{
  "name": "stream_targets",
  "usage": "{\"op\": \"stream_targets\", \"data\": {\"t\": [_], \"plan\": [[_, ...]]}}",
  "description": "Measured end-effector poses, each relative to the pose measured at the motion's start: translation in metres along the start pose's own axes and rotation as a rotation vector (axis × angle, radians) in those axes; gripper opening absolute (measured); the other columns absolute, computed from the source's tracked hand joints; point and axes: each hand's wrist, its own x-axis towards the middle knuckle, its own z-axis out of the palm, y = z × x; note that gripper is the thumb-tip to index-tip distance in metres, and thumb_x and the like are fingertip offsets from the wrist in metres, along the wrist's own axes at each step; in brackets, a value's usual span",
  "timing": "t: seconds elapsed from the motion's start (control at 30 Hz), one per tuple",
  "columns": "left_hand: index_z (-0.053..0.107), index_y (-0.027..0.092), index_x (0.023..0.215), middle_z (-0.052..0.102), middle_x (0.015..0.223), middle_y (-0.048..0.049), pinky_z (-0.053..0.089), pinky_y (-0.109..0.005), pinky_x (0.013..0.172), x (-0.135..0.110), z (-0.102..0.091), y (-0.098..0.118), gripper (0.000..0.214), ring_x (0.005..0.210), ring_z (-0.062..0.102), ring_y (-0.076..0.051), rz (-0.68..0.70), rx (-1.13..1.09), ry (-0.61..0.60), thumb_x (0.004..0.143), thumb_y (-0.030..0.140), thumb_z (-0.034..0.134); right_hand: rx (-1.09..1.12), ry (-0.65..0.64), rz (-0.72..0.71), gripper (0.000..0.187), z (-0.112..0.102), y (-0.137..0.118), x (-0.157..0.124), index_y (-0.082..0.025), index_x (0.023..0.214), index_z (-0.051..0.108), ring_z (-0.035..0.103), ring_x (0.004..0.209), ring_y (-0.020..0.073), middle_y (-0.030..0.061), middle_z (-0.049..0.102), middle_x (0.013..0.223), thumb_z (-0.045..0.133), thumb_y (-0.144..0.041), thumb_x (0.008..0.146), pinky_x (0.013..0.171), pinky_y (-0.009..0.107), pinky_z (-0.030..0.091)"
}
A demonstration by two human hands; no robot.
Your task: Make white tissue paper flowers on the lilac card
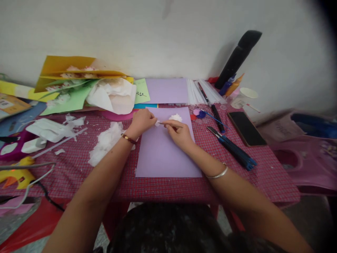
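Note:
A lilac sheet of paper point(164, 151) lies on the red checked tablecloth point(237, 175) in front of me. My left hand point(142, 121) is closed, pinching a small white scrap of tissue point(157, 123) at the sheet's upper edge. My right hand point(179, 133) is closed around a thin stick point(170, 124) whose tip points left at that scrap. A small white tissue tuft point(175, 117) rests on the sheet just behind the stick.
White tissue heaps point(105, 142) lie left of the sheet. Scissors point(231, 147), a black phone point(246, 128), pens and a cup point(246, 95) sit on the right. Coloured papers point(76, 84) are stacked at the back left; a glue gun point(15, 175) is at far left.

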Motion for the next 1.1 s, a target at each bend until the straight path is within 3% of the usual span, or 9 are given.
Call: {"op": "stream_targets", "data": {"t": [0.1,0.3,0.47,0.57,0.87,1.1], "plan": [[0.043,0.019,0.046,0.040,0.049,-0.0008,0.028,-0.030,0.058,-0.004,-0.012,0.004,0.032,0.055,0.039,-0.015,0.021,0.163,0.051,0.076,0.025,0.051,0.003,0.005,-0.009,0.026,0.002,0.002,0.000,-0.027,0.099,0.076,0.068,0.083,0.0184,0.0021,0.076,0.096,0.053,-0.025,0.087,0.076,0.034,0.053],[0.065,0.017,0.065,0.057,0.060,-0.0020,0.035,-0.028,0.061,-0.026,-0.026,-0.003,0.021,0.062,0.048,-0.016,0.036,0.055,0.031,0.079,0.025,0.051,0.000,-0.010,-0.011,0.024,0.001,0.000,0.001,-0.025,0.098,0.075,0.068,0.083,0.0190,0.0028,0.076,0.095,0.053,-0.026,0.088,0.076,0.034,0.052],[0.074,0.017,0.084,0.068,0.084,-0.0085,0.043,-0.032,0.072,-0.048,-0.017,-0.017,0.023,0.077,0.059,-0.021,0.063,0.104,-0.005,0.083,0.028,0.053,-0.019,-0.004,-0.011,0.023,-0.001,-0.005,0.000,-0.024,0.098,0.072,0.065,0.075,0.0176,0.0025,0.074,0.091,0.052,-0.027,0.089,0.069,0.032,0.050],[0.071,0.017,0.082,0.069,0.088,-0.0094,0.044,-0.035,0.078,-0.056,-0.008,-0.019,0.021,0.082,0.060,-0.023,0.092,0.137,-0.010,0.085,0.025,0.052,-0.040,0.004,0.007,0.022,-0.002,-0.006,0.000,-0.025,0.098,0.071,0.064,0.072,0.0174,0.0021,0.073,0.088,0.052,-0.027,0.089,0.066,0.032,0.050],[0.061,0.015,0.082,0.068,0.082,-0.0103,0.045,-0.038,0.076,-0.068,-0.007,-0.003,0.029,0.083,0.062,-0.026,0.074,0.415,-0.082,0.096,0.025,0.038,-0.032,-0.045,0.006,0.023,0.000,-0.001,0.001,-0.023,0.100,0.072,0.064,0.076,0.0166,0.0037,0.074,0.096,0.052,-0.026,0.089,0.071,0.032,0.050],[0.066,0.011,0.091,0.069,0.101,-0.0151,0.047,-0.044,0.086,-0.083,-0.005,0.006,0.027,0.096,0.064,-0.031,0.258,0.660,-0.208,0.096,0.022,0.042,0.058,-0.093,0.082,0.024,0.001,0.001,0.004,-0.023,0.101,0.072,0.065,0.078,0.0160,0.0029,0.073,0.092,0.052,-0.027,0.088,0.070,0.030,0.051]]}}
